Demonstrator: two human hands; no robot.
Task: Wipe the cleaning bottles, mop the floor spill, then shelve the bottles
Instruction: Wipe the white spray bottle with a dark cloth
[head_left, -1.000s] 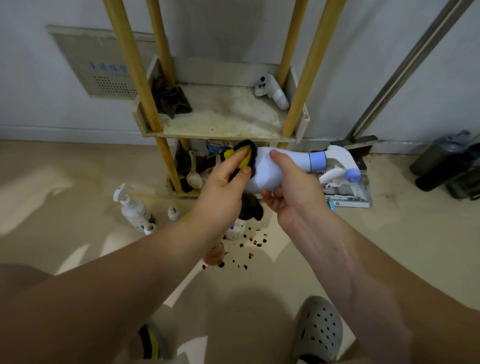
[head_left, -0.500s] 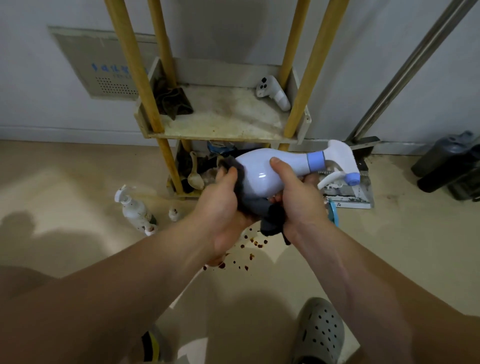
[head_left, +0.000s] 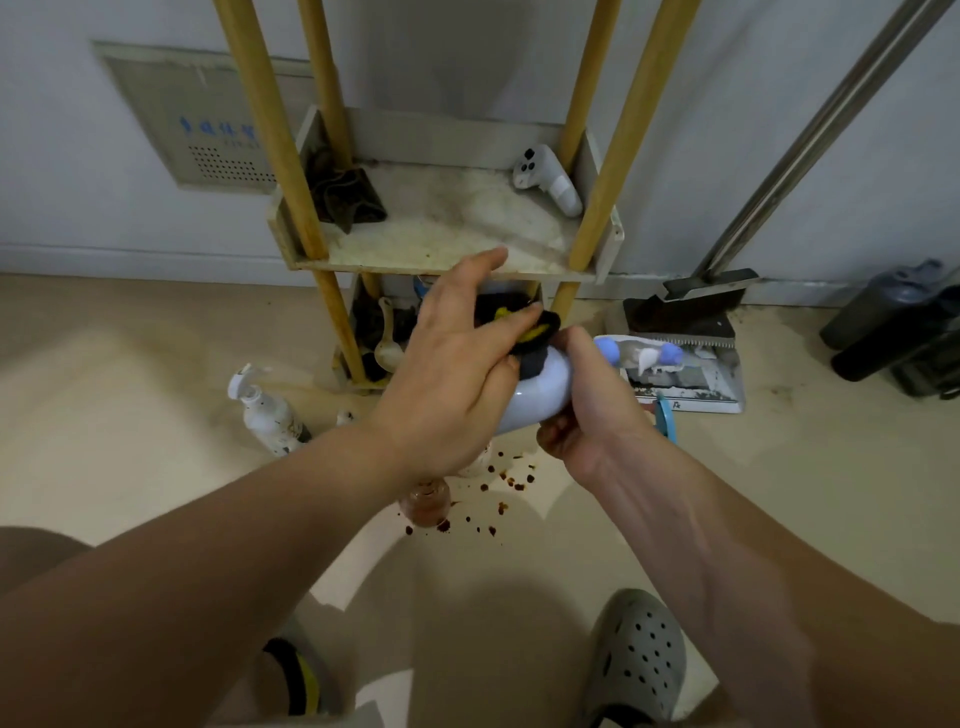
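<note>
Wiping stage: right hand (head_left: 587, 410) grips sprayer (head_left: 540, 395), left hand (head_left: 457, 374) presses cloth (head_left: 524, 332) on it. Spill (head_left: 493, 499) unmopped; floor bottle (head_left: 267, 413) unshelved.

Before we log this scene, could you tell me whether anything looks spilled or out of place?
Yes: dark reddish-brown spill speckles the floor beside a small brown bottle, and a stained pump bottle stands on the floor, off the shelf.

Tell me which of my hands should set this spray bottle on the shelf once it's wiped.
Probably the right hand: it already grips the spray bottle, while the left hand holds the cloth.
</note>
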